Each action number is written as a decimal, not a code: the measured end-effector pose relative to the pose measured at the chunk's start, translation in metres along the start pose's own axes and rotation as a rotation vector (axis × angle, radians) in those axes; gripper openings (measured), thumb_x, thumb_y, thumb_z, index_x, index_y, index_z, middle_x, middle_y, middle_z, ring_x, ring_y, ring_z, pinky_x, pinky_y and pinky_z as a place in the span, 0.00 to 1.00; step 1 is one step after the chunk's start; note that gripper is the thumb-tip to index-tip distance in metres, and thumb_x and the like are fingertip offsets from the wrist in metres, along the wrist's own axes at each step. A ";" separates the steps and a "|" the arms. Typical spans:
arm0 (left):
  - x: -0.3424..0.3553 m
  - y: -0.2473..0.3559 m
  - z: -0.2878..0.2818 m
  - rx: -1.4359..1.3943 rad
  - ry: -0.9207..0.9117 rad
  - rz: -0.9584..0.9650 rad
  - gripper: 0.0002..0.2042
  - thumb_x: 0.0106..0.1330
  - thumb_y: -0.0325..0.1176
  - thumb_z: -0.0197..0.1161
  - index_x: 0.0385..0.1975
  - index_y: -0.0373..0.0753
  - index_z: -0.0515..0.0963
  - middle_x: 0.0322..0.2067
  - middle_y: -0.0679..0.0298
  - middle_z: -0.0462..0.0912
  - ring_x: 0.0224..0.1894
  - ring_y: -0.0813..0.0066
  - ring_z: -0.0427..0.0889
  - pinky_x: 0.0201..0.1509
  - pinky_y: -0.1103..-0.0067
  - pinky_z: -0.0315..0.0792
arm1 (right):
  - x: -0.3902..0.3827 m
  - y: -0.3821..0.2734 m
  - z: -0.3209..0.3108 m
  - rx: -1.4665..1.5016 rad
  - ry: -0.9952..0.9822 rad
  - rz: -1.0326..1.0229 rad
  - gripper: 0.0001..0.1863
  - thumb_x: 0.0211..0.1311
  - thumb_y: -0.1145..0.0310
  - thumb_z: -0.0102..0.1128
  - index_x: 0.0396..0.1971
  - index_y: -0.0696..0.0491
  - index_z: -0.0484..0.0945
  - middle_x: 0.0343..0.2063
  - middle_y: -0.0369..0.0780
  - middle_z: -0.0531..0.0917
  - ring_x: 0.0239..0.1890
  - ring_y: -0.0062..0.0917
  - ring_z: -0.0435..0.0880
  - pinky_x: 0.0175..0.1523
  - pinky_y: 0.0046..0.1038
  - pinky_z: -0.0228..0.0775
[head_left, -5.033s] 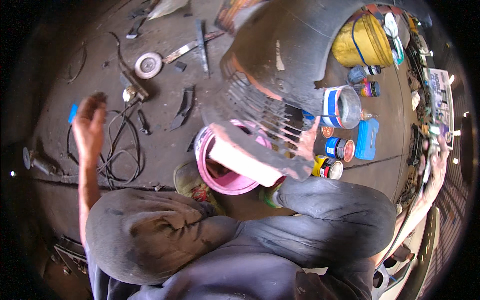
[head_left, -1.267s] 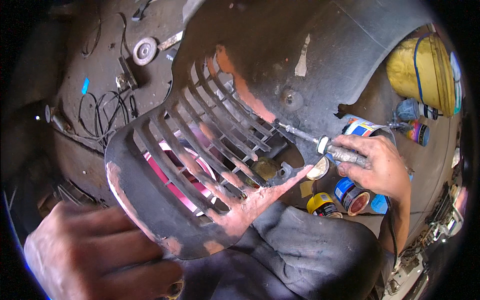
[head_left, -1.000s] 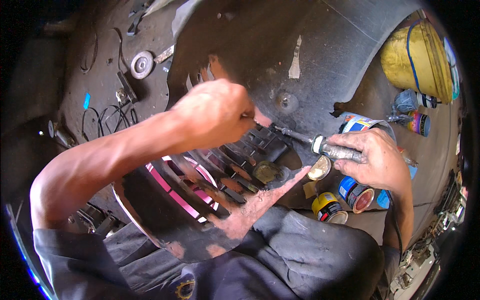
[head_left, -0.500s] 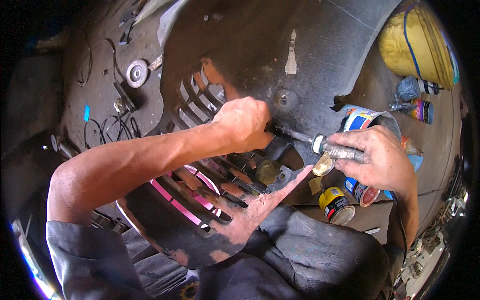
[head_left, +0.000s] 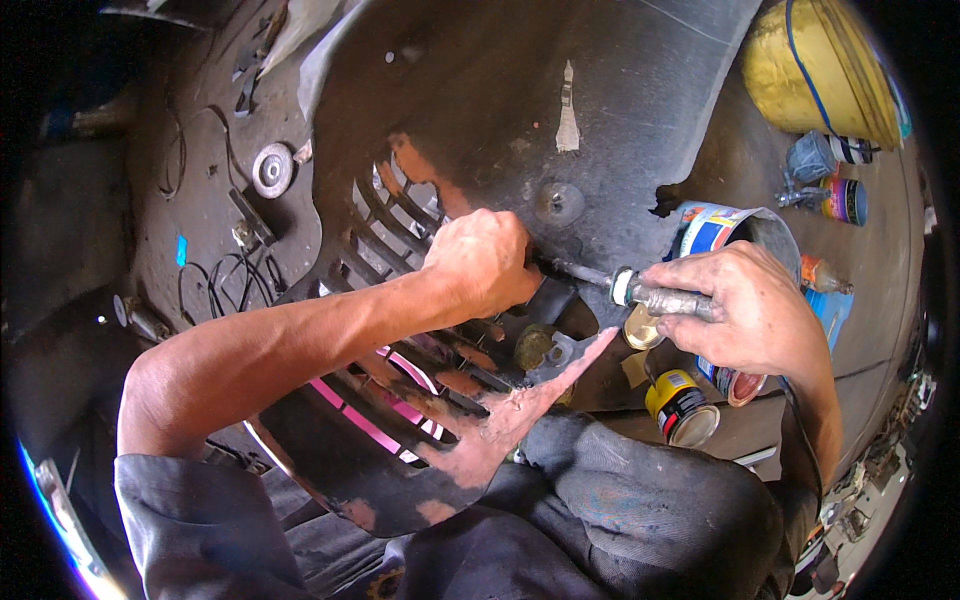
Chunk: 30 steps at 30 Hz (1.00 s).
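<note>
A dark plastic car bumper [head_left: 470,90] with a slatted grille and patches of pink filler [head_left: 500,430] lies across my lap and stretches away from me. My left hand [head_left: 482,262] is closed in a fist over the slats; whatever its fingers hold is hidden. In my right hand [head_left: 755,305] is a soldering iron [head_left: 675,302] with a taped silvery handle, gripped between thumb and fingers. Its shaft points left toward my left fist, and the tip is hard to make out there. A dark cord [head_left: 803,430] runs along my right forearm.
To the right stand a large open can [head_left: 700,235], a yellow-and-black can [head_left: 682,405] and a yellow container [head_left: 815,75] with a blue strap. On the ground at left lie a round metal disc [head_left: 272,170] and tangled black cable [head_left: 237,285].
The whole view has shifted slightly, so the bumper's far part and the right-side cans sit a little differently. Both hands keep their grip and nearly the same place on the bumper.
</note>
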<state>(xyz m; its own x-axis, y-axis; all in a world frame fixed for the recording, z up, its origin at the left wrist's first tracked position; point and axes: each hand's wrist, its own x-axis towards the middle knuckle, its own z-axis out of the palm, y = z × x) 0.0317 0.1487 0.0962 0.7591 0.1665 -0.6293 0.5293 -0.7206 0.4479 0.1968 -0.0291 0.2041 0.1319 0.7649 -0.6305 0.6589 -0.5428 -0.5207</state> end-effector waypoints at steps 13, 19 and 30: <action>-0.097 0.009 -0.051 0.112 -0.264 0.205 0.11 0.60 0.36 0.59 0.35 0.38 0.84 0.28 0.54 0.82 0.33 0.53 0.83 0.39 0.64 0.79 | -0.004 -0.003 -0.001 0.016 -0.012 0.007 0.21 0.46 0.67 0.68 0.43 0.59 0.83 0.39 0.49 0.85 0.39 0.42 0.86 0.46 0.35 0.76; -0.112 0.000 -0.041 0.022 -0.176 0.367 0.12 0.59 0.36 0.61 0.38 0.37 0.83 0.33 0.59 0.82 0.39 0.59 0.81 0.44 0.68 0.77 | 0.002 0.000 0.002 0.031 -0.008 -0.023 0.21 0.46 0.66 0.67 0.43 0.58 0.83 0.35 0.49 0.85 0.37 0.42 0.85 0.44 0.36 0.76; -0.076 0.001 -0.009 0.180 -0.092 0.498 0.11 0.60 0.35 0.60 0.35 0.35 0.82 0.43 0.60 0.80 0.51 0.62 0.75 0.54 0.69 0.69 | 0.007 0.006 0.009 0.011 0.025 -0.121 0.21 0.44 0.68 0.68 0.42 0.58 0.84 0.37 0.48 0.86 0.38 0.41 0.86 0.44 0.35 0.77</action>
<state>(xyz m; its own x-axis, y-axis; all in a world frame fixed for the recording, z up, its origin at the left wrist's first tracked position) -0.0222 0.1413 0.1507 0.8609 -0.2786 -0.4257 0.0347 -0.8026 0.5955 0.1946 -0.0299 0.1910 0.0710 0.8334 -0.5481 0.6630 -0.4500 -0.5983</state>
